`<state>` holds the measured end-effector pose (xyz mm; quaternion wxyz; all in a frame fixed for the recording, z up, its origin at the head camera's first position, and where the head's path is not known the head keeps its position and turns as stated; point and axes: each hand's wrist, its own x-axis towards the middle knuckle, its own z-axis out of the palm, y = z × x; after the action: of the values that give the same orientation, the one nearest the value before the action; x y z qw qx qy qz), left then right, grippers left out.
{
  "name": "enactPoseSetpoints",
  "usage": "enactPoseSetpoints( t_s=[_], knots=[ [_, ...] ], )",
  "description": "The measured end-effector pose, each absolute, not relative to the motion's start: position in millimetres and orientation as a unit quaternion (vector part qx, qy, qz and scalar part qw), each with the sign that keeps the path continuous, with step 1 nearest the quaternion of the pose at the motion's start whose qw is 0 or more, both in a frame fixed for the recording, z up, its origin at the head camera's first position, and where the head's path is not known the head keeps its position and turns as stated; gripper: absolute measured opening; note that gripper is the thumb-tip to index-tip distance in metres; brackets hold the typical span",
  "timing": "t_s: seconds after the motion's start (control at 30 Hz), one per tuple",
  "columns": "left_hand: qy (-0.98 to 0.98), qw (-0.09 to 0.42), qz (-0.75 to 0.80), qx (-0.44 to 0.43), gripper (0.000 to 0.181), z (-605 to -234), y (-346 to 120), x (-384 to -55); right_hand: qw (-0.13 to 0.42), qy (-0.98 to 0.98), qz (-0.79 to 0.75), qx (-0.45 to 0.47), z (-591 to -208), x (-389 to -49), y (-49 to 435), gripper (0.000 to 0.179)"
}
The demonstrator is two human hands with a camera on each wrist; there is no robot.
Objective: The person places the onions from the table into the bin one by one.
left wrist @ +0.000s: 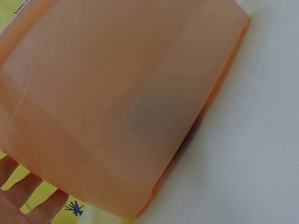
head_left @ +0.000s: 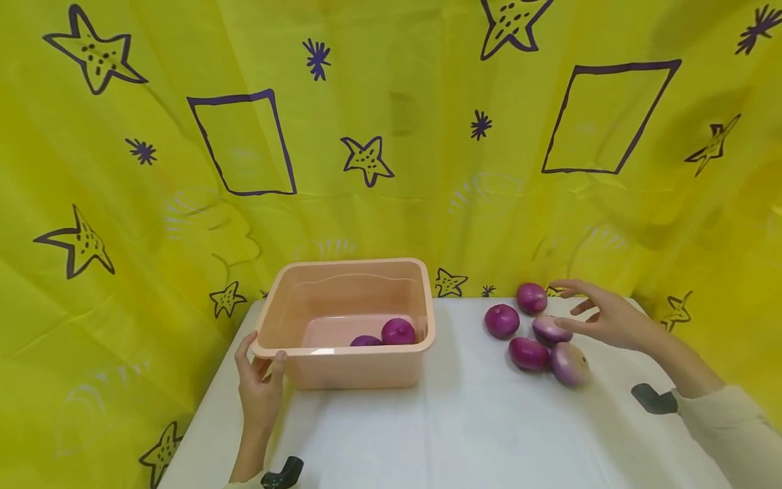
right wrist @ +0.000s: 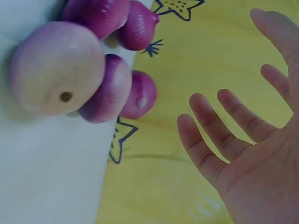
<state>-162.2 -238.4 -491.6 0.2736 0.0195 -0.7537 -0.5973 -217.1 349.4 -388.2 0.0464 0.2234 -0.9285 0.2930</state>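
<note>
Cream sleeves [head_left: 730, 424] up close, and the person's left hand [head_left: 259, 390] grips the near-left corner of a peach, rectangular plastic tub [head_left: 351, 371] with two round purple onions [head_left: 398, 331] inside. The right hand [head_left: 611, 319] is loosely spread, holding nothing, just by five more purple-and-pale onions [head_left: 529, 354] clustered on the white table [head_left: 489, 435], right of the tub.

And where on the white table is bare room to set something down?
The widest free patch of table lies on the near side of the basin and the five onions. A narrower one lies between basin and onions. Crowded: the right, where those onions cluster beside the right hand, and the basin's near left corner, gripped by the left hand.
</note>
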Motion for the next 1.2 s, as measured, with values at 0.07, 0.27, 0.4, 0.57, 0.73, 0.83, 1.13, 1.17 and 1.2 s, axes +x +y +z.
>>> enactPoseSetpoints(
  t_s=[0.07, 0.27, 0.4, 0.57, 0.73, 0.83, 1.13, 1.17, 1.2],
  knots=[
    [-0.754, 0.276, -0.597, 0.018, 0.066, -491.8, -238.6, -161.5, 0.043, -0.93, 0.292, 0.218, -393.3, -214.8, 353.0, 0.066],
    [-0.744, 0.284, -0.604, 0.022, 0.065, -493.8, -239.8, -161.7, 0.028, -0.93, 0.299, 0.212, -417.0, -206.9, 364.0, 0.069],
    [-0.749, 0.287, -0.597, 0.027, 0.065, -494.6, -240.1, -162.7, 0.002, -0.926, 0.312, 0.213, -439.1, -201.4, 372.2, 0.071],
    [-0.749, 0.286, -0.598, 0.022, 0.064, -495.0, -240.5, -164.2, 0.013, -0.914, 0.33, 0.234, -469.3, -193.0, 380.9, 0.07],
    [-0.744, 0.286, -0.604, 0.015, 0.065, -495.8, -240.9, -164.4, 0.039, -0.904, 0.338, 0.259, -489.7, -188.4, 384.6, 0.072],
    [-0.746, 0.286, -0.602, 0.016, 0.065, -495.9, -241.2, -164.4, 0.029, -0.905, 0.345, 0.249, -493.8, -187.3, 383.5, 0.073],
    [-0.747, 0.287, -0.599, 0.016, 0.065, -497.1, -242.1, -165.4, -0.004, -0.914, 0.348, 0.209, -495.1, -184.1, 381.3, 0.074],
    [-0.747, 0.287, -0.599, 0.016, 0.065, -497.2, -242.2, -165.4, -0.005, -0.915, 0.346, 0.207, -495.0, -183.9, 381.2, 0.074],
    [-0.747, 0.286, -0.6, 0.016, 0.065, -497.2, -242.3, -165.3, -0.009, -0.916, 0.345, 0.204, -494.9, -183.7, 381.1, 0.074]
  ],
)
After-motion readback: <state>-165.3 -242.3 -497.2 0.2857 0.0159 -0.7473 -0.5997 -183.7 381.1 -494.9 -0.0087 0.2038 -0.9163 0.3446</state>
